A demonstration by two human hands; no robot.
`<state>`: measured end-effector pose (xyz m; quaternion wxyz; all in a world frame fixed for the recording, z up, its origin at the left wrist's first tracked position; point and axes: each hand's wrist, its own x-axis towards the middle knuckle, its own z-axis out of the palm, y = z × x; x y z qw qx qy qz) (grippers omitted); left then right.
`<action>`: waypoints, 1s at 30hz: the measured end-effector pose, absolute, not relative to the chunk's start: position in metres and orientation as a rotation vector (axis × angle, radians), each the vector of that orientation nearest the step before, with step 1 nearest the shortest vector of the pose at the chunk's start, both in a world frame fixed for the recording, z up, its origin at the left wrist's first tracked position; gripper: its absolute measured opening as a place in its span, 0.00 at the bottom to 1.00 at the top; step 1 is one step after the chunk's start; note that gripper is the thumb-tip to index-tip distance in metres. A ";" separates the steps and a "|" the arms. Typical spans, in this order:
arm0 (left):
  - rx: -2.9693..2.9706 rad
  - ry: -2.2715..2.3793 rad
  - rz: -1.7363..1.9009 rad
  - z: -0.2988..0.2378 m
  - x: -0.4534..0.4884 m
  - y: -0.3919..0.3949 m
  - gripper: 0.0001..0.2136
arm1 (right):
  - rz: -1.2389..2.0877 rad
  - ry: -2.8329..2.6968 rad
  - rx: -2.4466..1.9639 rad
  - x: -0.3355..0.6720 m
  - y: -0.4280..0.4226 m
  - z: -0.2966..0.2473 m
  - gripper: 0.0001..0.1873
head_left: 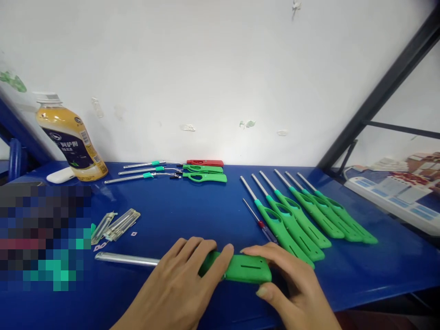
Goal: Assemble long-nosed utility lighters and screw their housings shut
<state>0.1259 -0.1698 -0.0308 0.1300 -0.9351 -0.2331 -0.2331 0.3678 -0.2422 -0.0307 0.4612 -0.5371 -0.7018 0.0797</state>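
My left hand (pixel 185 275) lies wrapped over the front of a green long-necked gas lighter (pixel 245 267), near its trigger opening. The lighter's metal tube (pixel 127 259) points left along the table. At the handle's rear end, my right hand (pixel 292 279) has its index finger along the upper edge and its thumb by the lower corner. Several finished-looking green lighters (pixel 299 208) lie slanted side by side to the right. Beside them rests a small screwdriver (pixel 264 227) with a clear and red handle.
Along the wall lie opened lighter parts: green casings (pixel 205 177), a red casing (pixel 206 162) and metal tubes (pixel 130 178) with wires. Clear fuel tanks (pixel 123 224) sit at left. A yellow drink bottle (pixel 72 142) stands back left beside a white object (pixel 61 175). The left corner is pixelated.
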 end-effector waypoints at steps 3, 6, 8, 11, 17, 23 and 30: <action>-2.753 -0.732 -0.665 -0.021 0.130 -0.173 0.30 | 0.135 -1.746 -1.249 0.365 -0.241 -0.028 0.14; -2.775 -0.720 -0.693 -0.014 0.135 -0.175 0.21 | 0.139 -1.742 -1.180 0.363 -0.242 -0.029 0.12; -2.772 -0.689 -0.706 -0.014 0.137 -0.174 0.16 | 0.147 -1.715 -1.168 0.363 -0.243 -0.030 0.10; -2.731 -0.673 -0.743 -0.017 0.139 -0.171 0.16 | 0.143 -1.715 -1.190 0.362 -0.246 -0.030 0.10; -2.767 -0.663 -0.823 -0.015 0.140 -0.172 0.19 | 0.124 -1.747 -1.153 0.364 -0.250 -0.030 0.10; -2.803 -0.658 -0.821 -0.009 0.143 -0.173 0.17 | 0.124 -1.732 -1.134 0.362 -0.247 -0.027 0.08; -2.712 -0.619 -0.930 -0.006 0.144 -0.174 0.16 | 0.042 -1.686 -1.337 0.369 -0.258 -0.039 0.10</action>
